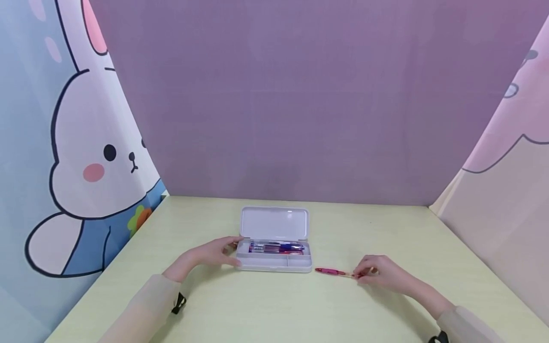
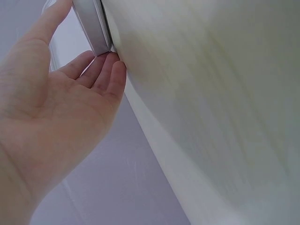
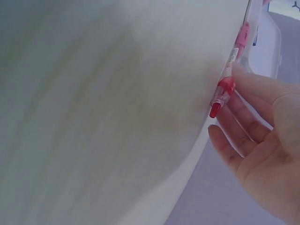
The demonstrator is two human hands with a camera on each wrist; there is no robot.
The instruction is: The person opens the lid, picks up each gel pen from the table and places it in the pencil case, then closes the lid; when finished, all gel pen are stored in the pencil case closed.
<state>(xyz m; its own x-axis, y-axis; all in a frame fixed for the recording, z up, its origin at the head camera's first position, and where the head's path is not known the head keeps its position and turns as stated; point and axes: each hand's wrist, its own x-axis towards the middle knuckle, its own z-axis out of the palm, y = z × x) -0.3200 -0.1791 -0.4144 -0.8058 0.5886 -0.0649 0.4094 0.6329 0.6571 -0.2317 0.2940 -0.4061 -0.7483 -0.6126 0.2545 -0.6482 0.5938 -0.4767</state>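
A white pencil case (image 1: 274, 267) lies on the table with its lid (image 1: 274, 223) raised at the back. Several pens (image 1: 276, 247) lie in its rear compartment. At the case's left end, my left hand (image 1: 214, 251) holds it, thumb at the front corner and fingers near the back. The left wrist view shows this hand (image 2: 61, 98) around the end of the case (image 2: 93, 28). Right of the case, a red pen (image 1: 330, 271) lies on or just above the table. My right hand (image 1: 383, 272) pinches its right end; the right wrist view shows the pen (image 3: 229, 70) against the fingers.
The pale table (image 1: 257, 309) ends at a purple backdrop (image 1: 291, 105). A curtain with a cartoon rabbit (image 1: 98, 143) hangs on the left, and a pink and cream curtain (image 1: 510, 205) hangs on the right. A divider (image 1: 274, 255) splits the case lengthwise.
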